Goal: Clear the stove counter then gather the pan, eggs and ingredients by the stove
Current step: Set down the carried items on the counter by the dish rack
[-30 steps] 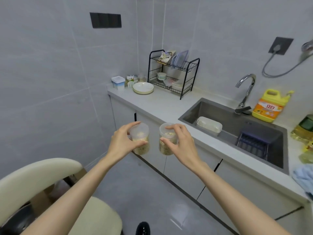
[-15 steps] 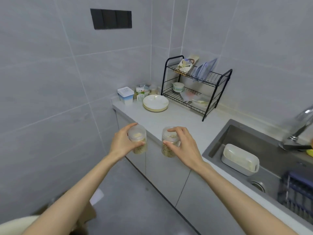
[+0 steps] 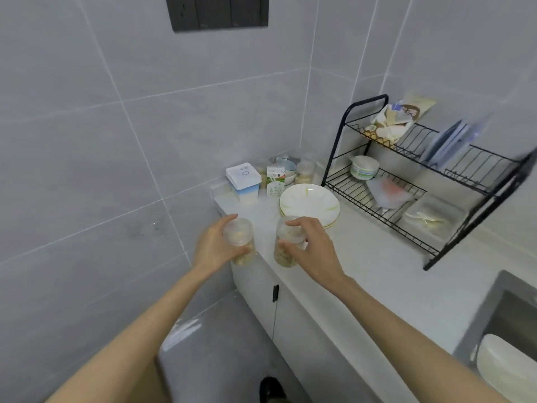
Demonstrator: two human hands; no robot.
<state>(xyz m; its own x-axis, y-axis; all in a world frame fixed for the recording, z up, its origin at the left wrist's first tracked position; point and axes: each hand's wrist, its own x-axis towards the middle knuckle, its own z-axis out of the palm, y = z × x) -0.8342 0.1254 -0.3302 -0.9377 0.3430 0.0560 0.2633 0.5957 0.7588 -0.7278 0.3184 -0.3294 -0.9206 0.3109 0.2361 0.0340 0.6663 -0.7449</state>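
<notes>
- Left hand [image 3: 216, 247]: arm stretched forward from the lower left, palm turned inward; the fingers and thumb wrap the left jar [image 3: 239, 242], closed around its side just below the lid.
- Right hand [image 3: 312, 248]: arm stretched forward from the lower right, wrist bent slightly down; the fingertips pinch the right jar [image 3: 286, 247] from above and from the side, near its lid.
- Both jars: clear plastic, upright, each partly filled with pale, grainy contents; motion blur leaves the contents unidentifiable. They are held side by side, apart from each other, above the near left edge of the counter [image 3: 377, 269]; neither appears to rest on it.
- Stack of plates [image 3: 309, 203]: white with yellow-green marks, lying flat on the counter just beyond the right jar.
- Corner group: a white lidded box [image 3: 243, 181], a small carton [image 3: 275, 181] and several small jars [image 3: 305, 171] stand together against the wall behind the plates.
- Dish rack [image 3: 430, 181]: black wire, two tiers, standing on the counter to the right of the plates; a bowl [image 3: 364, 167] sits on the lower tier and a printed packet [image 3: 402, 117] leans on the upper one.
- Sink [image 3: 502, 315]: at the lower right edge, holding a white tub [image 3: 505, 370].
- Black switch panel [image 3: 219, 11]: set in the tiled wall, top centre.
</notes>
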